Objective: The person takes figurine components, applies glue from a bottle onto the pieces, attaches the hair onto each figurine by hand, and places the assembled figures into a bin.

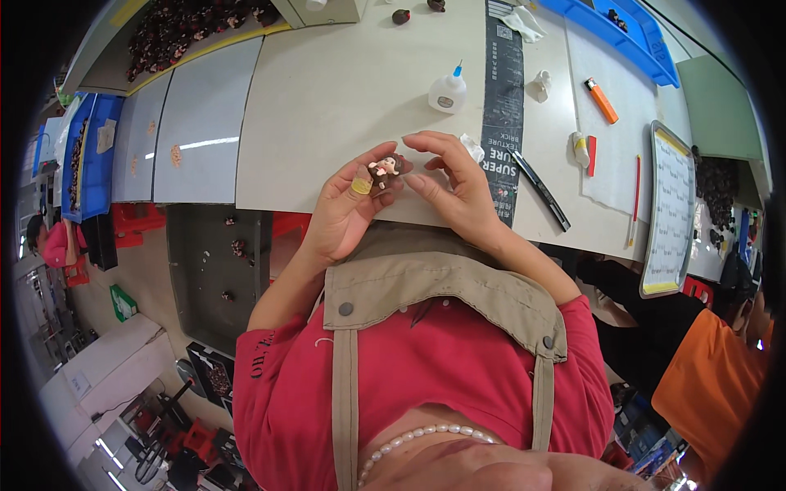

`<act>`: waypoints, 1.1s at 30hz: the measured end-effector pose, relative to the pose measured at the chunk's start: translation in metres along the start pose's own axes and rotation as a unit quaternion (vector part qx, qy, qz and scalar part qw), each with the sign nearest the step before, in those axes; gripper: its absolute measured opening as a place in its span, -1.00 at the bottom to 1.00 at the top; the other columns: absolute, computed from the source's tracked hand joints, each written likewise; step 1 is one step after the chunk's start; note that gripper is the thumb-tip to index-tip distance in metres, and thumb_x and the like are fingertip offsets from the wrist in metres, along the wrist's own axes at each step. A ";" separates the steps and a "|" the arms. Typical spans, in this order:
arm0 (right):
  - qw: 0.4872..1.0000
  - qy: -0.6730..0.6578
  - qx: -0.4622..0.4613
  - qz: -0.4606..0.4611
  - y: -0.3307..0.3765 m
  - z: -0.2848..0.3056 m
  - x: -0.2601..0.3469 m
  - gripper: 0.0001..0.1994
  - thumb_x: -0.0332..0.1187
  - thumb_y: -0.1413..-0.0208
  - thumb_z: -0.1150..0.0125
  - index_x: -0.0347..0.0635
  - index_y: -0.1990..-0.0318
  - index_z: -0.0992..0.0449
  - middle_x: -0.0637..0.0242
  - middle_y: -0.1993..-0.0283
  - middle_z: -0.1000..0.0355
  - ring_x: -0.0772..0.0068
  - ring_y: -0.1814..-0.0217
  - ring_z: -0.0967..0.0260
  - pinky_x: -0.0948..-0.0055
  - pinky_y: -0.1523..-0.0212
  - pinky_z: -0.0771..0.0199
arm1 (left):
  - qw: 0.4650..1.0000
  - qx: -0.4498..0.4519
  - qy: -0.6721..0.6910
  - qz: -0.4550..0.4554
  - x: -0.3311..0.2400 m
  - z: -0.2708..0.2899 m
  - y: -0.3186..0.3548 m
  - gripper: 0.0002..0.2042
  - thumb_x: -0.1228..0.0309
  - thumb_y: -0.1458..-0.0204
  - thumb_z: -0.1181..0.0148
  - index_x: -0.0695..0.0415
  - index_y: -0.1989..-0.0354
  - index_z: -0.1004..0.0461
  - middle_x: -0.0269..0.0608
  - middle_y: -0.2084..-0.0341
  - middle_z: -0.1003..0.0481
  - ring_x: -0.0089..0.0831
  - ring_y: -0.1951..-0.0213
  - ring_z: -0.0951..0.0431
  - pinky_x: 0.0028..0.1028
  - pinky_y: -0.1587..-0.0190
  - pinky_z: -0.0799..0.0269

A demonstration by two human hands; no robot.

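A small dark brown monkey figurine (pixel 385 170) with a cream face sits between the thumb and fingers of my left hand (pixel 348 200). A yellow cover wraps the tip of that thumb. Just to the right, my right hand (pixel 458 188) is open beside the figurine, its fingers curved and apart from the thumb. Whether a fingertip touches the figurine, I cannot tell. Beyond my hands, a white squeeze bottle (pixel 448 93) with a blue needle tip stands on the pale table (pixel 327 98).
To the right lie a black utility knife (pixel 540 190), an orange lighter (pixel 602 101), a thin red brush (pixel 635 200) and a leaning sheet in a frame (pixel 667 209). A blue tray (pixel 639 41) is at the far right. Several dark figures fill a bin (pixel 184 37) at far left.
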State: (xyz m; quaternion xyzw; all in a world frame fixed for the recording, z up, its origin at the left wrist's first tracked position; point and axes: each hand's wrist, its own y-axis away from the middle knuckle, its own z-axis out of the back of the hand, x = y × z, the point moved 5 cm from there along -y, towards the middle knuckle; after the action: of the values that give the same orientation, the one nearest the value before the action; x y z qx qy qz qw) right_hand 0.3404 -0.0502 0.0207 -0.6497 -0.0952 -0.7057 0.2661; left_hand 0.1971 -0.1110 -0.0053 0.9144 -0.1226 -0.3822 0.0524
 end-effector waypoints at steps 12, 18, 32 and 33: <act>0.992 -0.112 0.044 -0.047 0.002 -0.002 -0.019 -0.67 -0.59 -0.06 -0.07 -0.25 -0.03 -0.35 0.28 -0.04 -0.27 0.51 -0.04 -0.27 0.52 -0.03 -0.31 | 0.999 -0.023 -0.015 0.016 0.007 -0.002 -0.008 -0.55 0.32 -0.15 0.00 0.11 -0.21 -0.17 -0.33 -0.02 -0.35 -0.58 -0.01 -0.32 -0.47 -0.03 -0.27; 0.983 -0.154 0.027 -0.097 0.005 -0.003 -0.025 -0.68 -0.59 -0.08 -0.08 -0.29 -0.02 -0.34 0.28 0.00 -0.34 0.50 -0.05 -0.30 0.51 -0.08 -0.31 | 0.997 -0.031 -0.077 -0.005 0.006 -0.007 -0.008 -0.50 0.43 -0.09 -0.09 0.11 -0.22 -0.15 -0.35 0.03 -0.37 -0.58 0.00 -0.33 -0.48 -0.07 -0.26; 0.981 -0.168 0.027 -0.098 0.009 -0.002 -0.027 -0.73 -0.58 -0.09 -0.06 -0.32 0.03 -0.37 0.25 0.00 -0.37 0.53 -0.02 -0.33 0.52 -0.06 -0.33 | 0.995 -0.054 -0.068 -0.049 0.006 -0.003 -0.008 -0.58 0.51 0.01 -0.20 0.20 -0.05 -0.27 -0.27 0.11 -0.41 -0.56 0.06 -0.37 -0.54 -0.04 -0.25; 0.981 -0.167 0.025 -0.096 0.009 -0.001 -0.026 -0.73 -0.58 -0.09 -0.06 -0.32 0.03 -0.37 0.25 0.00 -0.37 0.53 -0.02 -0.33 0.52 -0.06 -0.33 | 0.995 -0.054 -0.071 -0.048 0.005 -0.002 -0.008 -0.58 0.51 0.01 -0.20 0.20 -0.05 -0.27 -0.27 0.11 -0.41 -0.56 0.06 -0.37 -0.54 -0.04 -0.25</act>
State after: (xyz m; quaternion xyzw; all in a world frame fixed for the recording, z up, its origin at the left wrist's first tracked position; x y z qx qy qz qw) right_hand 0.3445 -0.0520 -0.0067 -0.7395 -0.2174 -0.6070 0.1935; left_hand 0.2041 -0.1046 -0.0089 0.8858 -0.0614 -0.4539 0.0743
